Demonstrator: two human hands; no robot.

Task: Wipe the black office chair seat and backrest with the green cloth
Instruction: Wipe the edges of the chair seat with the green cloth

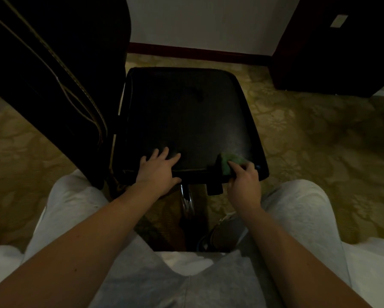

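While the left hand [158, 172] rests flat, fingers spread, on the seat [186, 121] front edge, the right hand [244, 185] grips the green cloth [231, 162] against the seat.

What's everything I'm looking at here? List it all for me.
chair seat: one, black, centre
green cloth: one, green, seat's near right corner
chair column: one, chrome, under seat
carpet: one, yellow-green floral, floor
left cabinet: one, dark, left
cords: several, pale, on left cabinet
right cabinet: one, dark, far right
wall: one, white, far
skirting: one, dark red, wall's foot
trousers: one pair, grey, bottom
left hand: one, flat on seat's near edge
right hand: one, grips green cloth
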